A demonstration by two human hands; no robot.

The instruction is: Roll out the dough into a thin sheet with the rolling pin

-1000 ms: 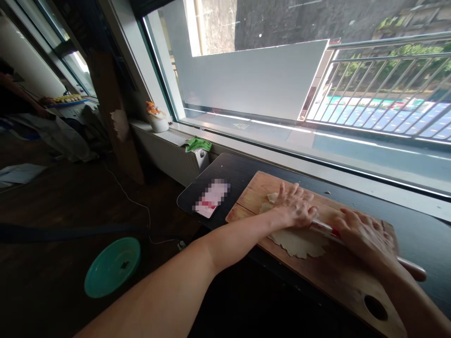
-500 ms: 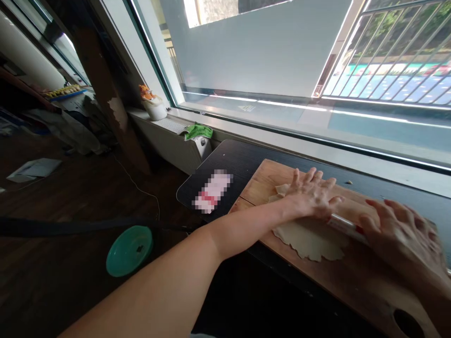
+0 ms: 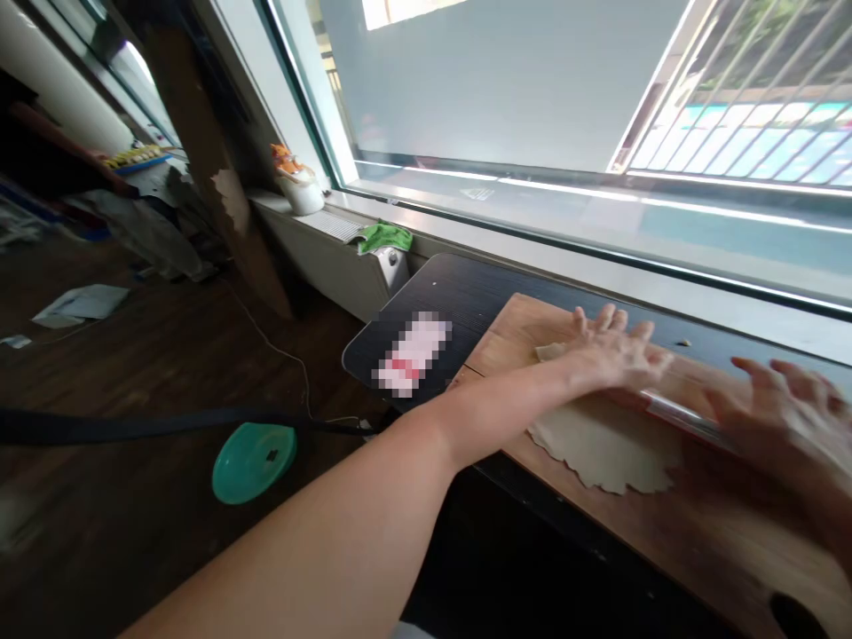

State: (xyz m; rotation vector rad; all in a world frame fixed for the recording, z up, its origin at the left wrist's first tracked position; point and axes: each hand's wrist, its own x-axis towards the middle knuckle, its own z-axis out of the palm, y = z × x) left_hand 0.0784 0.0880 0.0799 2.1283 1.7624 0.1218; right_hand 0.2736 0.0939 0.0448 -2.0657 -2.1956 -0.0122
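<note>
A bright window (image 3: 499,98) rises beyond a dark floor (image 3: 166,368), probably wooden.

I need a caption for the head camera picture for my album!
Left hand and right hand on a rolling pin above dough and wooden board.

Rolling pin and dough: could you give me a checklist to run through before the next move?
1. Left hand lies over the rolling pin: ok, its fingers are spread.
2. Right hand presses on the pin: cannot tell, it is motion-blurred.
3. Dough within the board: ok, where visible.
4. Dough edge smooth: not ok, ragged along the near side.
5. Dough evenly thick: cannot tell.
6. Pixelated pinkish item clear of the dough: ok, it lies apart.
</note>
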